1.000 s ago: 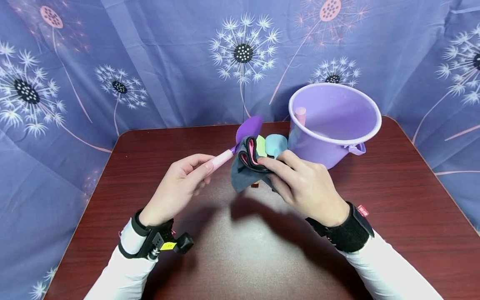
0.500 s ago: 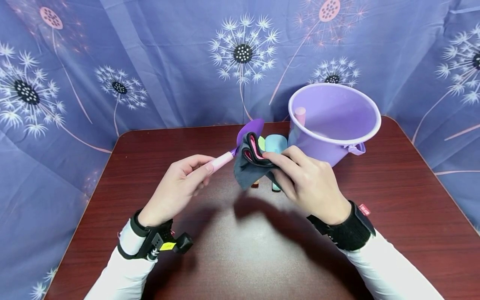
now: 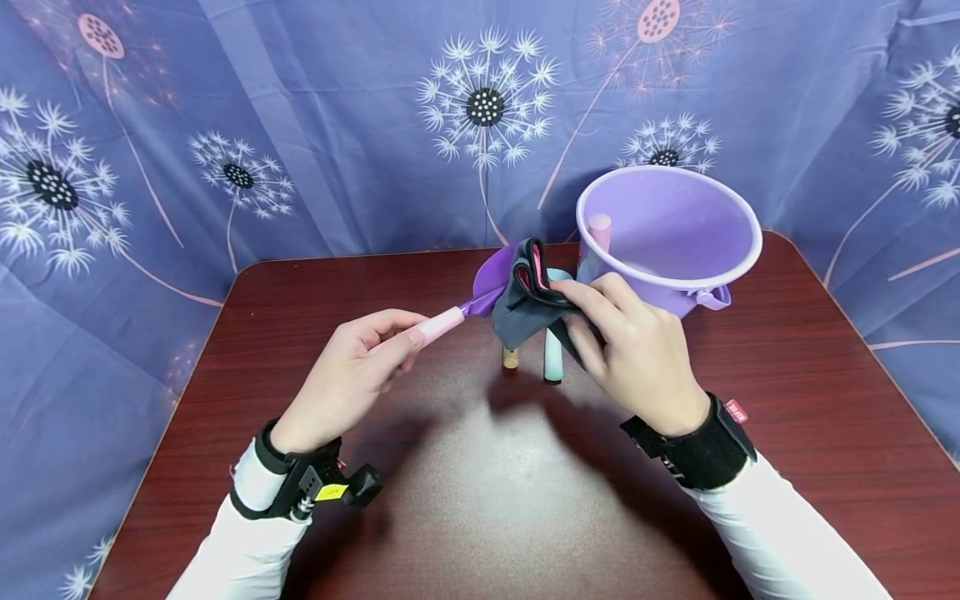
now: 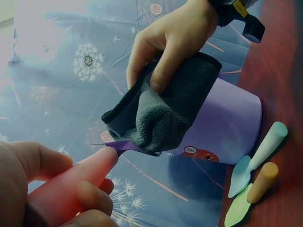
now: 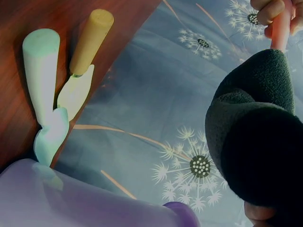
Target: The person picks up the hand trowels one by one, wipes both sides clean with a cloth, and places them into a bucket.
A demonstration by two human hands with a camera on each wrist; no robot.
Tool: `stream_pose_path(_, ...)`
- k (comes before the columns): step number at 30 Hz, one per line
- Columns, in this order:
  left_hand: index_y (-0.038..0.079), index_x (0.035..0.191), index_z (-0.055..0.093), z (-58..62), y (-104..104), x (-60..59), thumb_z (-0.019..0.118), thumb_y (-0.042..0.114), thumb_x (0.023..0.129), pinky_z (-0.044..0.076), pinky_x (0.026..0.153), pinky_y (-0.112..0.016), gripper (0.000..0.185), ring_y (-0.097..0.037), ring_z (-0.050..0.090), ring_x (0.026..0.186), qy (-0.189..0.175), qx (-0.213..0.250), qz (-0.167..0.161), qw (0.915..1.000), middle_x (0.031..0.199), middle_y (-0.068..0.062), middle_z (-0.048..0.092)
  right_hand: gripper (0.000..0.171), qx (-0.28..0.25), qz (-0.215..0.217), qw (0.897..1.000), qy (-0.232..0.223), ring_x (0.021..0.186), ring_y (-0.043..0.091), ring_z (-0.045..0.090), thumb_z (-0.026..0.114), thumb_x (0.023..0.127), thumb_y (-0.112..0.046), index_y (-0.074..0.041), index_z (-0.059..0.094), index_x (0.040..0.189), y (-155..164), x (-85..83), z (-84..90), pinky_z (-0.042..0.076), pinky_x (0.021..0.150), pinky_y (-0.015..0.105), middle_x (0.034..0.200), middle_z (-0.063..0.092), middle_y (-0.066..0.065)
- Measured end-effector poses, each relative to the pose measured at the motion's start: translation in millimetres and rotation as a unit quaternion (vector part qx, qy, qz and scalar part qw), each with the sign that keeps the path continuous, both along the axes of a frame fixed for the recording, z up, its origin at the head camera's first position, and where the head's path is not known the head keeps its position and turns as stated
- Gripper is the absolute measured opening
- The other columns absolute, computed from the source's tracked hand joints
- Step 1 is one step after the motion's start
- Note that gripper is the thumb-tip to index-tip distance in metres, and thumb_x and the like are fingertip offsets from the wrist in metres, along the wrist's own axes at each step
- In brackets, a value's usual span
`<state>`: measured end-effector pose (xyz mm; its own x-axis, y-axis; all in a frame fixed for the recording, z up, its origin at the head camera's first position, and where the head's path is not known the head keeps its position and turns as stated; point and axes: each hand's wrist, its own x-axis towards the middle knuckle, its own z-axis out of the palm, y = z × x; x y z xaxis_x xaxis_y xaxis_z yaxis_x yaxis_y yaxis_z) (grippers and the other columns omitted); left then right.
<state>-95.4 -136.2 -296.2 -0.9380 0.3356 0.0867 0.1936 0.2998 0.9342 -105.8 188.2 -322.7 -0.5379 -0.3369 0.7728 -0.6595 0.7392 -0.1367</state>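
Observation:
My left hand [image 3: 348, 375] grips the pink handle of a small garden trowel [image 3: 446, 323], whose purple blade points away to the right. In my right hand [image 3: 633, 354] is a folded dark grey cloth [image 3: 528, 308] with black edging and pink inside, pinched between thumb and fingers. The cloth overlaps the right part of the blade in the head view. From the left wrist, the cloth [image 4: 170, 106] hides nearly all of the blade beyond the handle [image 4: 75, 187]. In the right wrist view the cloth [image 5: 251, 113] covers the blade too.
A lilac bucket [image 3: 690, 225] stands at the back right, a pink handle [image 3: 600, 232] leaning inside it. Beside it on the dark red table [image 3: 465, 500] lie a mint-handled trowel [image 5: 41, 71] with a pale blue blade and a tan-handled one [image 5: 90, 42] with a pale green blade.
My right hand has moved the cloth right and slightly up along the purple blade. More of the blade near the handle now shows, as do the tan and mint handles. The left hand barely moved.

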Motion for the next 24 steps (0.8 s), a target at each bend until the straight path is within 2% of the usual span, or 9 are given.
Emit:
stream_pose_path(10, 0.019, 0.115, 0.076, 1.2, -1.1, 0.5, 0.068, 0.028, 0.106, 0.035, 0.05, -0.03, 0.015, -0.017, 0.043, 0.062, -0.001, -0.007, 0.006, 1.0, 0.074, -0.01, 0.051, 0.033, -0.01, -0.038, 0.999, -0.009, 0.055, 0.022, 0.049, 0.062, 0.102, -0.018, -0.012, 0.072, 0.133, 5.7, -2.8, -0.5, 0.037, 0.042, 0.041, 0.096, 0.063, 0.009)
stream_pose_path(16, 0.021, 0.115, 0.077, 0.7, -1.9, 0.4, 0.068, 0.028, 0.106, 0.036, 0.051, -0.031, 0.015, -0.018, 0.045, 0.063, 0.016, -0.026, 0.009, 0.9995, 0.072, -0.008, 0.051, 0.033, -0.014, -0.055, 0.998, -0.017, 0.056, 0.023, 0.05, 0.063, 0.102, -0.019, -0.014, 0.072, 0.134, 6.9, -3.0, 0.0, 0.039, 0.043, 0.043, 0.096, 0.063, 0.008)
stream_pose_path(20, 0.023, 0.115, 0.078, 0.8, -2.0, 0.3, 0.07, 0.029, 0.105, 0.039, 0.058, -0.031, 0.015, -0.02, 0.048, 0.069, 0.031, -0.04, 0.01, 0.9987, 0.075, -0.004, 0.055, 0.033, -0.017, -0.061, 0.998, -0.017, 0.056, 0.024, 0.051, 0.064, 0.102, -0.019, -0.015, 0.072, 0.134, 6.9, -3.3, 0.3, 0.039, 0.043, 0.044, 0.096, 0.063, 0.007)
stream_pose_path(24, 0.021, 0.117, 0.078, 0.4, -2.0, -0.1, 0.07, 0.027, 0.105, 0.045, 0.071, -0.031, 0.016, -0.02, 0.055, 0.081, 0.041, -0.045, 0.006, 0.9981, 0.087, 0.0, 0.066, 0.033, -0.018, -0.061, 0.998, -0.018, 0.056, 0.024, 0.052, 0.063, 0.102, -0.02, -0.015, 0.072, 0.134, 7.2, -3.1, 0.3, 0.039, 0.043, 0.044, 0.096, 0.063, 0.007)
